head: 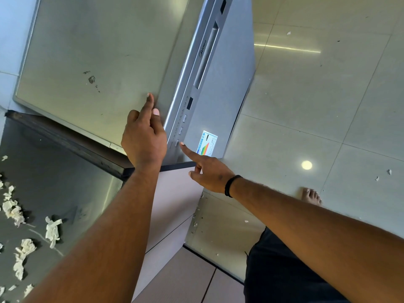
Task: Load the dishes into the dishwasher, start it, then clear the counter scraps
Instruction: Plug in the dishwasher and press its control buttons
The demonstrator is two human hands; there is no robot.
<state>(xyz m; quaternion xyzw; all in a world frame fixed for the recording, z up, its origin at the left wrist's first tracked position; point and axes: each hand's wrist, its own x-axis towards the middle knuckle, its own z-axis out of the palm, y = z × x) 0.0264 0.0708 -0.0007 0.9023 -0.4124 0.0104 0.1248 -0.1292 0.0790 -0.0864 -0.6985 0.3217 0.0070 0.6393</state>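
The silver dishwasher (218, 88) stands with its door closed, seen from above. Its control strip (181, 125) with small buttons runs down the front near the top edge. My right hand (207, 169) points its index finger at the lowest button (177, 142), the fingertip touching or just beside it; the other fingers are curled. My left hand (144, 136) rests on the front edge of the dishwasher's flat top (87, 62), index finger stretched out, holding nothing. Crumpled white paper scraps (52, 230) lie scattered on the dark counter (54, 178) at lower left.
A colourful energy label (207, 143) is stuck on the door beside the buttons. White cabinet fronts (172, 215) sit under the counter. The tiled floor (317, 95) carries a few small white bits, and my bare foot (311, 195) stands on it.
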